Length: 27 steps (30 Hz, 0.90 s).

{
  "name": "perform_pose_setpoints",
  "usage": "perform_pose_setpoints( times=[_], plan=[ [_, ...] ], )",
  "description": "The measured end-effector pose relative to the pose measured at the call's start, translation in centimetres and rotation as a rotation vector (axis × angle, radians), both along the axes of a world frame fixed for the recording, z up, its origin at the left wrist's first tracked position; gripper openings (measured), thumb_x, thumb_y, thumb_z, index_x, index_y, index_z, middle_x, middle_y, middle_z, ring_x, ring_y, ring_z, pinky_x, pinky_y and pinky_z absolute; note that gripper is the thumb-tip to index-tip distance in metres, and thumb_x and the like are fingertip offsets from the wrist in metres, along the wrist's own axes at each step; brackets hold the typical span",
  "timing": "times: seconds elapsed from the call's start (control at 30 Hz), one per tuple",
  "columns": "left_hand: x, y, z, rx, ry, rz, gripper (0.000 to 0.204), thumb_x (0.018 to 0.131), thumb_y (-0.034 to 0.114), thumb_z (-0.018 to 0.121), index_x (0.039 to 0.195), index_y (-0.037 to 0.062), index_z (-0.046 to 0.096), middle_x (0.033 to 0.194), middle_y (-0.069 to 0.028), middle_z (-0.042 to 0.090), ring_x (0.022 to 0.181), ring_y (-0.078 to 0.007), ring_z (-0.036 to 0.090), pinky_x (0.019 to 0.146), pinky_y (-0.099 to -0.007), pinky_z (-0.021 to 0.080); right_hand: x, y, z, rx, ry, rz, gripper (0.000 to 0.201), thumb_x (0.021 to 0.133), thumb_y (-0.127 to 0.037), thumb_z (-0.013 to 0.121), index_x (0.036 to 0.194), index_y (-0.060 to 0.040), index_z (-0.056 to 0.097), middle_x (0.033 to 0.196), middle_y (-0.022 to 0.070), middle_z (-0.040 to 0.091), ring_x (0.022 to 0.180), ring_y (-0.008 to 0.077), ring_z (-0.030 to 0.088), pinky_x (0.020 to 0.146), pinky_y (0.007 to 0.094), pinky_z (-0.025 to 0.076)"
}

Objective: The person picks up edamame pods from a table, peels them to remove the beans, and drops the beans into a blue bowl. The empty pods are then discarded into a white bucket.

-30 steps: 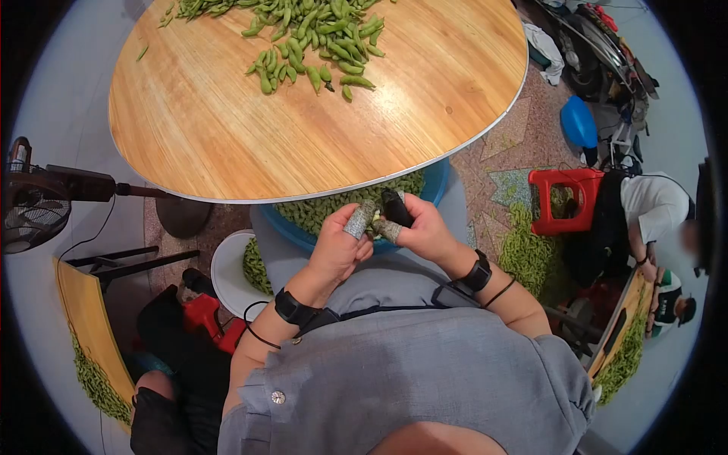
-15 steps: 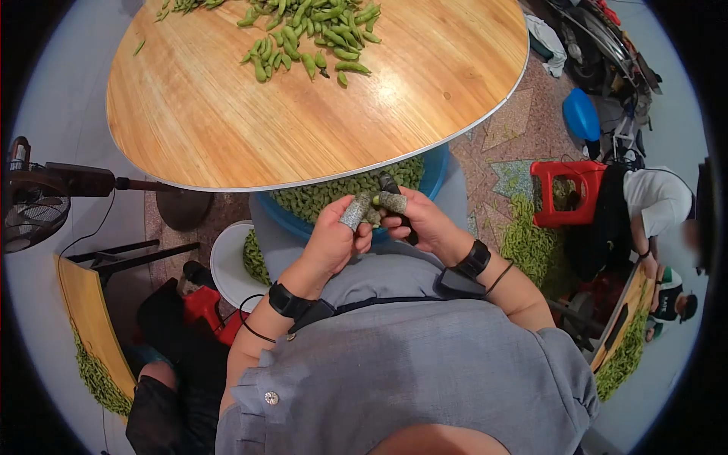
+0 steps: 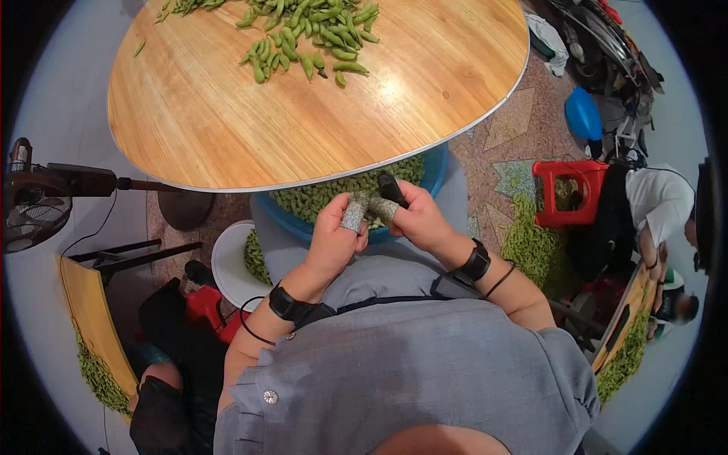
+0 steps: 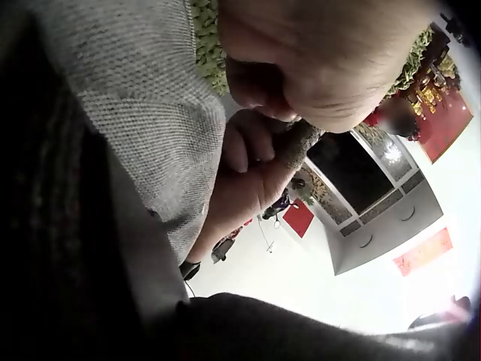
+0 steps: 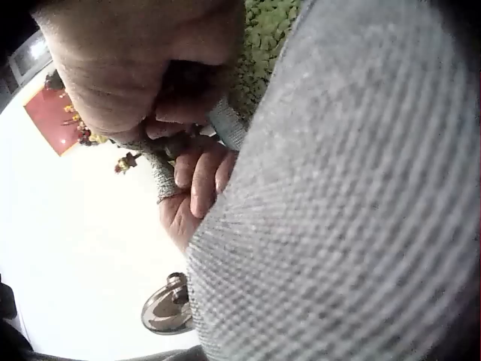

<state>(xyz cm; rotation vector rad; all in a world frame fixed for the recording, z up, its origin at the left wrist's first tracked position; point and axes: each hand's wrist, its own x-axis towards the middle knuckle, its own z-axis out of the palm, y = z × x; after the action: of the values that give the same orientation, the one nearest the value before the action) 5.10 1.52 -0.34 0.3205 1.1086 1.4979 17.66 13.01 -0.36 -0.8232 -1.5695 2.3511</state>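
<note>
Both hands meet over a blue basin (image 3: 438, 171) full of shelled green beans (image 3: 299, 203). The left hand (image 3: 330, 241) has curled fingers and a grey-wrapped thumb; the right hand (image 3: 426, 223), its thumb wrapped too, touches it. A dark elongated object (image 3: 390, 186) lies in the right hand's grip, its lower part hidden by the fingers. Between the fingertips, in the right wrist view, is a small dark-green piece (image 5: 176, 144), seemingly a pod, mostly covered. Green pods (image 3: 303, 30) lie on the round wooden table (image 3: 265, 136).
Left of the lap stands a white bucket (image 3: 227, 265) with greens. A fan (image 3: 34, 201) is at far left. On the right are a red stool (image 3: 547, 219), pods on the floor (image 3: 528, 246) and a person in white (image 3: 658, 201); another person's knee (image 3: 161, 377) shows lower left.
The hands have shifted slightly toward the lap since the first frame. The dark object has turned within the right hand, and the green bit between the thumbs is now covered in the head view.
</note>
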Motion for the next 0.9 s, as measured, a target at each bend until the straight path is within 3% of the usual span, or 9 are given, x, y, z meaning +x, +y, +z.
perform_pose_setpoints(
  times=[0.1, 0.17, 0.3, 0.4, 0.47, 0.7, 0.8, 0.87, 0.9],
  plan=[
    [0.0, -0.1, -1.1, 0.046, 0.134, -0.018, 0.014, 0.087, -0.003, 0.041, 0.097, 0.0041, 0.049, 0.062, 0.0003, 0.046, 0.042, -0.0080, 0.037, 0.042, -0.0230, 0.031, -0.1, 0.0, 0.0, -0.153, -0.002, 0.021, 0.016, 0.091, -0.016, 0.054, 0.103, -0.0060, 0.056, 0.078, -0.0022, 0.054, 0.063, 0.0028, 0.046, 0.046, 0.0177, 0.036],
    [-0.1, -0.1, -1.3, 0.074, 0.153, -0.018, 0.013, 0.087, -0.003, 0.043, 0.096, 0.0043, 0.049, 0.062, 0.0007, 0.046, 0.044, -0.0073, 0.038, 0.042, -0.0223, 0.031, -0.4, 0.0, 0.7, -0.382, 0.028, -0.050, 0.016, 0.091, -0.017, 0.052, 0.103, -0.0074, 0.055, 0.077, -0.0019, 0.052, 0.061, 0.0033, 0.045, 0.045, 0.0171, 0.034],
    [-0.2, 0.0, -0.5, 0.036, 0.224, -0.074, 0.013, 0.087, -0.003, 0.043, 0.096, 0.0042, 0.050, 0.063, 0.0004, 0.047, 0.045, -0.0073, 0.040, 0.043, -0.0219, 0.032, -0.6, 0.0, 1.4, -0.492, -0.017, -0.083, 0.017, 0.091, -0.018, 0.051, 0.104, -0.0078, 0.054, 0.075, -0.0027, 0.050, 0.060, 0.0029, 0.043, 0.045, 0.0159, 0.031],
    [-0.2, 0.0, -0.4, 0.032, 0.134, -0.077, 0.009, 0.090, 0.000, 0.043, 0.095, 0.0048, 0.049, 0.063, -0.0001, 0.046, 0.045, -0.0079, 0.039, 0.043, -0.0226, 0.031, -0.4, -0.1, 1.2, -0.499, -0.017, -0.090, 0.016, 0.091, -0.017, 0.052, 0.103, -0.0081, 0.054, 0.075, -0.0023, 0.050, 0.060, 0.0029, 0.043, 0.045, 0.0162, 0.030],
    [-0.2, 0.0, -0.4, -0.016, -0.246, 0.044, 0.019, 0.087, -0.004, 0.039, 0.102, 0.0030, 0.049, 0.066, -0.0027, 0.048, 0.048, -0.0087, 0.040, 0.044, -0.0237, 0.033, 0.0, -0.4, 0.1, -0.353, 0.079, -0.051, 0.013, 0.090, -0.016, 0.054, 0.101, -0.0080, 0.054, 0.075, -0.0022, 0.050, 0.060, 0.0031, 0.042, 0.045, 0.0171, 0.029],
    [-0.5, -0.5, -0.7, -0.064, -0.235, 0.077, 0.020, 0.088, -0.004, 0.036, 0.103, 0.0030, 0.048, 0.066, -0.0047, 0.048, 0.046, -0.0105, 0.039, 0.044, -0.0252, 0.034, 0.3, -0.5, -0.5, -0.319, -0.028, -0.159, 0.010, 0.090, -0.015, 0.055, 0.097, -0.0080, 0.052, 0.077, 0.0002, 0.052, 0.057, 0.0039, 0.038, 0.045, 0.0191, 0.025],
    [-0.9, -1.2, -0.7, -0.098, -0.189, 0.092, 0.009, 0.095, 0.009, 0.042, 0.101, 0.0070, 0.048, 0.066, -0.0031, 0.046, 0.046, -0.0102, 0.038, 0.043, -0.0255, 0.031, 0.5, 0.2, -2.0, -0.262, -0.054, -0.149, 0.013, 0.089, -0.017, 0.058, 0.095, -0.0071, 0.052, 0.074, -0.0015, 0.052, 0.056, 0.0037, 0.038, 0.045, 0.0190, 0.026],
    [-1.9, -2.4, -1.3, -0.069, -0.112, 0.159, 0.009, 0.093, 0.010, 0.047, 0.101, 0.0066, 0.051, 0.066, -0.0022, 0.047, 0.047, -0.0099, 0.040, 0.043, -0.0245, 0.033, 1.4, 1.6, -5.6, 0.476, -0.298, -0.184, 0.017, 0.083, -0.016, 0.063, 0.088, -0.0034, 0.053, 0.067, 0.0043, 0.056, 0.053, 0.0150, 0.048, 0.045, 0.0274, 0.035],
    [-2.6, -3.2, -1.4, -0.072, -0.113, 0.161, 0.009, 0.093, 0.010, 0.047, 0.101, 0.0066, 0.051, 0.066, -0.0022, 0.047, 0.047, -0.0099, 0.040, 0.043, -0.0245, 0.033, 1.7, 2.3, -5.8, 0.473, -0.299, -0.181, 0.017, 0.083, -0.016, 0.063, 0.088, -0.0034, 0.053, 0.067, 0.0043, 0.056, 0.053, 0.0150, 0.048, 0.045, 0.0274, 0.035]
  ],
)
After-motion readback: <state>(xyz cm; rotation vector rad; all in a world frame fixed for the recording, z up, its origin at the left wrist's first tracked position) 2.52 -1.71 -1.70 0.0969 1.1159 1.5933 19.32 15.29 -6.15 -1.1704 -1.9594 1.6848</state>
